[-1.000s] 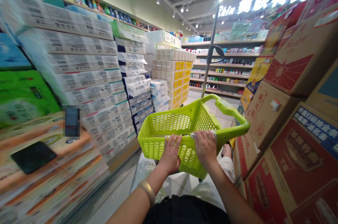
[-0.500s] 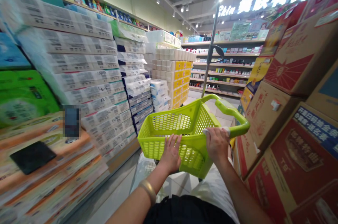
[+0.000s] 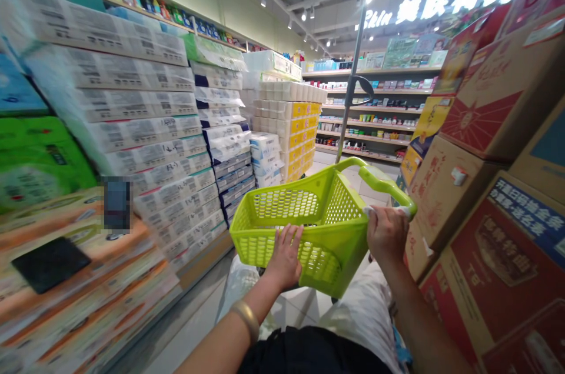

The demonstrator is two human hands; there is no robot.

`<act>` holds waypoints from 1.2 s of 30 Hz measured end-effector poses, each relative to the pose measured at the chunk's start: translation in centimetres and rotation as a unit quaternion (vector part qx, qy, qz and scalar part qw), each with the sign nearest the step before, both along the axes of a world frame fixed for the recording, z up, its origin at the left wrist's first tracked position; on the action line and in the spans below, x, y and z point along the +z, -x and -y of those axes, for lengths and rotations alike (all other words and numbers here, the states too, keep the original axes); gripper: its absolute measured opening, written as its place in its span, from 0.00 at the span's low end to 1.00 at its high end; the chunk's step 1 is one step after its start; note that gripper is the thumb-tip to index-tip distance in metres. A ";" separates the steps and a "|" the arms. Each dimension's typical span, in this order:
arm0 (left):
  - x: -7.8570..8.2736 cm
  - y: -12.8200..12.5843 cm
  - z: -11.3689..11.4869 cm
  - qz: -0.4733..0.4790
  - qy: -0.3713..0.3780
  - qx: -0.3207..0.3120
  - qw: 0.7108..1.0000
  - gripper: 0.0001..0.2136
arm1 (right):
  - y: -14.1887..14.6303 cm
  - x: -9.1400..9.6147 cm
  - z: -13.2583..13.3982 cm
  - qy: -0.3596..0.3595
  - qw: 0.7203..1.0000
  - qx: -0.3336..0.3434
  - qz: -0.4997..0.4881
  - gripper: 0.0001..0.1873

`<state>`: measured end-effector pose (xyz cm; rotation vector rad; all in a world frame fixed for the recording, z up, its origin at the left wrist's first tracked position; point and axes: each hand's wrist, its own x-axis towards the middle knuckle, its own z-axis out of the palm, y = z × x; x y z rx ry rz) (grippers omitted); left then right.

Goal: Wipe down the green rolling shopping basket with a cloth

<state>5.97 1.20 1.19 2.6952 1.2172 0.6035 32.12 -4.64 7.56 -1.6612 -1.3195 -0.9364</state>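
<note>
Cart sits before person's knees. Right hand, fingers curled over white wipe, has slid along rim to handle; side rim apparently wiped already. Left hand rests on rim, fingers slightly parted.

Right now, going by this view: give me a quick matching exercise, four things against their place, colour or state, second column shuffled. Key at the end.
Things:
1. Left hand
2. Right hand
3. Basket
4. Bracelet

Place, colour or state:
A. Gold-coloured, worn at a wrist
B. Fingers over the basket's near rim
C. Lime green, holes in its sides
D. Holding a white wipe at the handle

Pairs: 1-B, 2-D, 3-C, 4-A.
</note>
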 end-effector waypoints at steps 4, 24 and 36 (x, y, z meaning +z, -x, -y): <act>-0.2 0.1 0.0 -0.005 -0.010 0.009 1.000 0.42 | 4.9 -1.5 -0.7 0.051 0.998 0.035 0.003 0.13; -0.2 0.0 -0.1 -0.005 -0.012 0.008 1.000 0.42 | 3.4 -0.9 -0.6 0.041 0.999 0.024 0.015 0.13; 0.0 0.1 -0.2 0.001 0.000 -0.002 1.000 0.42 | -0.6 0.3 0.1 0.026 1.000 0.003 0.008 0.15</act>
